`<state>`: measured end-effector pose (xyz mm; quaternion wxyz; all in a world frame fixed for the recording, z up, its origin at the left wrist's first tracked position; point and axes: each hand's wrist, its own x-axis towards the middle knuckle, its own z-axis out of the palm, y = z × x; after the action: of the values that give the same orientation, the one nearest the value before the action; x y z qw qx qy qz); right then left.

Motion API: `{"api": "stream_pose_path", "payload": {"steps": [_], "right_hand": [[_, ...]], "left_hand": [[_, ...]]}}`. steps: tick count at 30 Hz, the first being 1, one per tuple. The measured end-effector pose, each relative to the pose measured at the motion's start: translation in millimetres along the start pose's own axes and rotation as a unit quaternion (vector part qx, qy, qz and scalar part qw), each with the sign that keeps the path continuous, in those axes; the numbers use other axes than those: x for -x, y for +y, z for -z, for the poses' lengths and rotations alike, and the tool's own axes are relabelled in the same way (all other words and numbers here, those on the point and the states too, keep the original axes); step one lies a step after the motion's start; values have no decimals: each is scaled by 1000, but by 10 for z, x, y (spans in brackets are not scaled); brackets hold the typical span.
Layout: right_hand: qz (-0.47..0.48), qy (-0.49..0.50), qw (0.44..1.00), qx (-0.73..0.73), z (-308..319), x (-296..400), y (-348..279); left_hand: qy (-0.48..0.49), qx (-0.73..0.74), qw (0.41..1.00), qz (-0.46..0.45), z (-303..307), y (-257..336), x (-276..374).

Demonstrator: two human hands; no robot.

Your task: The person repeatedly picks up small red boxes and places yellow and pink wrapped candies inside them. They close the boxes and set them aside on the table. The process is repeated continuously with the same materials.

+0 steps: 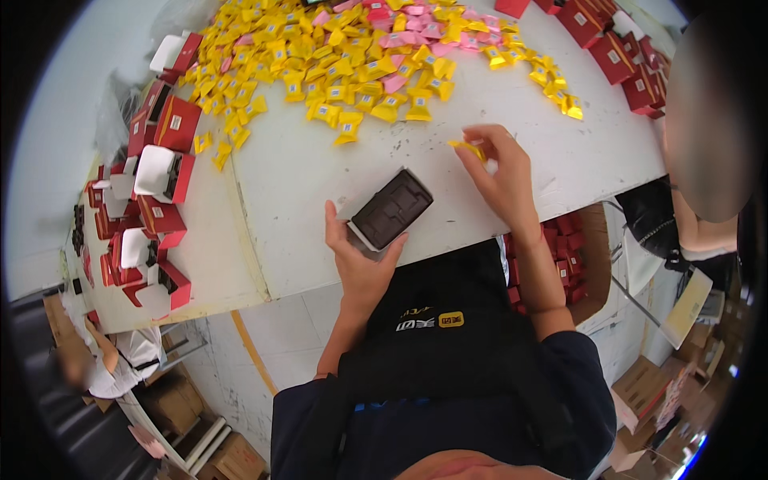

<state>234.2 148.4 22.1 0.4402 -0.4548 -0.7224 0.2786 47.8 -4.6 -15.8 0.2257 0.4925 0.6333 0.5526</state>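
My left hand [363, 264] grips the lower end of a small open box [393, 210], tilted above the white table. Dark brown pieces or a moulded dark insert fill its opening; which one, I cannot tell. To the right, my right hand [501, 171] pinches a yellow wrapped packet [471, 149] between thumb and fingers. Beyond both hands lies a broad heap of yellow wrapped packets [336, 66], with pink wrapped packets [420, 30] mixed in towards its right side.
Red boxes [177, 123], some with white flaps raised, line the table's left side. More red boxes [612, 57] stand at the far right, near another person. A cardboard carton [594, 258] of small red boxes sits below the table edge by my right forearm. Another person is at lower left.
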Motion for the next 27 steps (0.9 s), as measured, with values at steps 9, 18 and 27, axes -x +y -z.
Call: {"api": "stream_pose_path", "payload": {"steps": [9,18,27], "right_hand": [[166,44,983,66,-755,610,-468],[195,5,973,122,-695,639,-493],[108,33,991,78,-152,-879,339]], "left_hand": [[70,-112,983,-131,-166,-203,-10],[43,-116,990,-67,-144,-122,-22],[24,-48,998,-30,-123,-137,14]]}}
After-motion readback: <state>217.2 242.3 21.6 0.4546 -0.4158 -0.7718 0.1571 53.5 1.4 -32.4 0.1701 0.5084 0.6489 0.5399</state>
